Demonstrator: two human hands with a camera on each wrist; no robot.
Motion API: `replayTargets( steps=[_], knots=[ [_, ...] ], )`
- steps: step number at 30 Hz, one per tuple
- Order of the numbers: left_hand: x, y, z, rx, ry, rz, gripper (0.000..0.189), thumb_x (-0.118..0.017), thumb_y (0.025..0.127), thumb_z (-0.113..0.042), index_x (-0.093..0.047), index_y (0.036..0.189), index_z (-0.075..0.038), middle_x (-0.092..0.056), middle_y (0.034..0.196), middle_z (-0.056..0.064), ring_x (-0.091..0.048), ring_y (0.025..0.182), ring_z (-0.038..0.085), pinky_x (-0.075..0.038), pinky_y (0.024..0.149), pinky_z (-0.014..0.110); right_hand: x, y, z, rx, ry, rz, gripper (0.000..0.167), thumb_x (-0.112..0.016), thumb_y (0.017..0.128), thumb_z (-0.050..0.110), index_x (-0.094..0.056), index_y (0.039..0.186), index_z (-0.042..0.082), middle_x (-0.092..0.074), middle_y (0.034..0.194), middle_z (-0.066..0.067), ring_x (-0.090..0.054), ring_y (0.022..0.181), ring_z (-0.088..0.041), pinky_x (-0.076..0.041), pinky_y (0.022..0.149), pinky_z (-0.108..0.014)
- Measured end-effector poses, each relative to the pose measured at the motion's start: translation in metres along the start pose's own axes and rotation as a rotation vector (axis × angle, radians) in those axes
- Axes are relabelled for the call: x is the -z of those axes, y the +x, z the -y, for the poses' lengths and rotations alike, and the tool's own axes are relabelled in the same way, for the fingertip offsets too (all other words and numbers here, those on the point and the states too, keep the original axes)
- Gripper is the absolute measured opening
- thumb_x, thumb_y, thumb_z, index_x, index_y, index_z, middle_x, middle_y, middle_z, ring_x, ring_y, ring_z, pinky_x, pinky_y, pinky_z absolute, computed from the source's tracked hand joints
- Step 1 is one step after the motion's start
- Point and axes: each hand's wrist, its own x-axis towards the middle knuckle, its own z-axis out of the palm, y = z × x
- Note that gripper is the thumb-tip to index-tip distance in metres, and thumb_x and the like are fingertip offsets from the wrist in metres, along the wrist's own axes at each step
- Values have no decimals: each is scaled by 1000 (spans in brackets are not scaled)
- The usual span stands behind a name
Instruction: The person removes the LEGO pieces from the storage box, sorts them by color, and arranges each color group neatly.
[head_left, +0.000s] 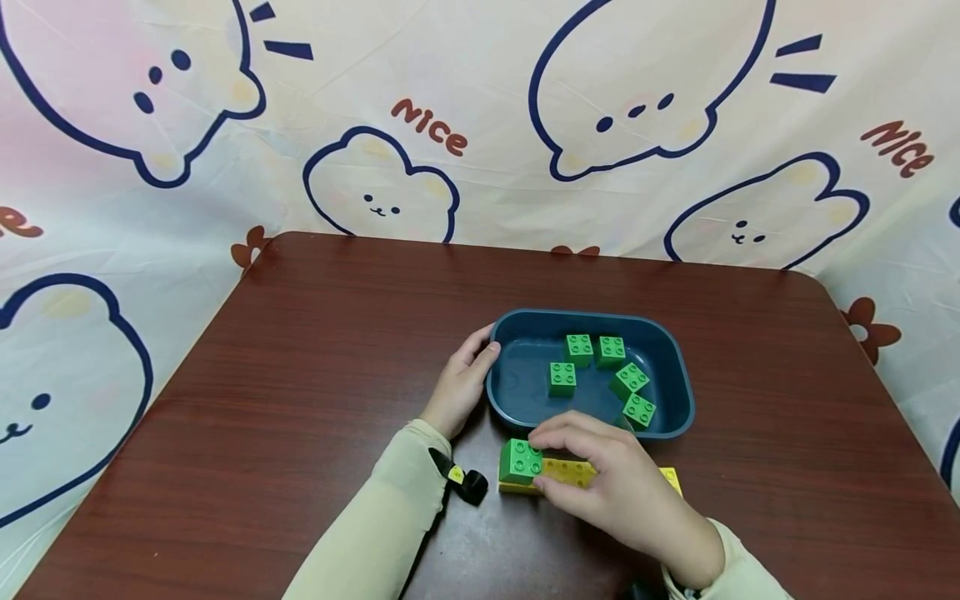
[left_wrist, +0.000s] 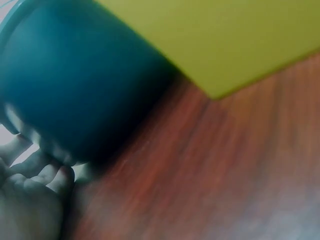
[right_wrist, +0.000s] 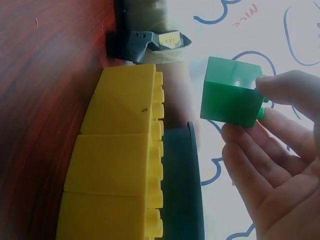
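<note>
My right hand (head_left: 618,479) pinches a green building block (head_left: 519,460) between thumb and fingers. In the right wrist view that green block is apart from a row of yellow building blocks (right_wrist: 112,157), off their studded side. The hand partly hides the yellow row in the head view. At the left end of a dark blue tray (head_left: 525,400), my left hand (head_left: 459,387) holds the rim and wall; its fingers (left_wrist: 47,175) also show against the wall in the left wrist view. Several green blocks (head_left: 562,379) lie studs up inside the tray.
A dark brown table (head_left: 315,358) lies under everything. Behind it hangs a pale cloth (head_left: 480,75) with cartoon bears. The yellow row is in front of the tray's near side. A black strap with a small device (head_left: 467,483) is on the left wrist.
</note>
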Motion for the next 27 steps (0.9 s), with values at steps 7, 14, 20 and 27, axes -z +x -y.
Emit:
replayTargets(
  steps=[7, 14, 20, 27],
  knots=[
    [2, 2, 0, 7, 2, 14, 42, -51, 107, -28, -50, 148, -18, -50, 149, 1, -42, 140, 17, -32, 116, 42, -3, -5, 5, 9, 10, 9, 38, -86, 78, 8, -71, 111, 19, -66, 111, 10, -64, 98, -9, -53, 85, -20],
    [2, 2, 1, 18, 7, 15, 42, -50, 107, -28, -50, 148, -19, -50, 149, 0, -40, 140, 16, -31, 117, 43, -6, -10, 7, -14, 25, 65, 37, -86, 79, 9, -70, 110, 21, -64, 111, 12, -64, 96, -7, -57, 82, -27],
    [2, 1, -1, 21, -1, 19, 43, -51, 107, -30, -50, 148, -20, -49, 150, 0, -41, 140, 17, -32, 116, 43, -8, -12, 7, -34, 20, 115, 36, -86, 80, 10, -71, 110, 21, -64, 112, 13, -64, 95, -9, -57, 82, -29],
    [3, 1, -1, 26, 4, 15, 42, -50, 107, -30, -50, 148, -20, -49, 150, -1, -40, 141, 16, -32, 116, 44, -11, -14, 6, -23, 15, 148, 35, -85, 82, 12, -70, 112, 23, -63, 112, 13, -63, 96, -9, -56, 82, -27]
  ],
)
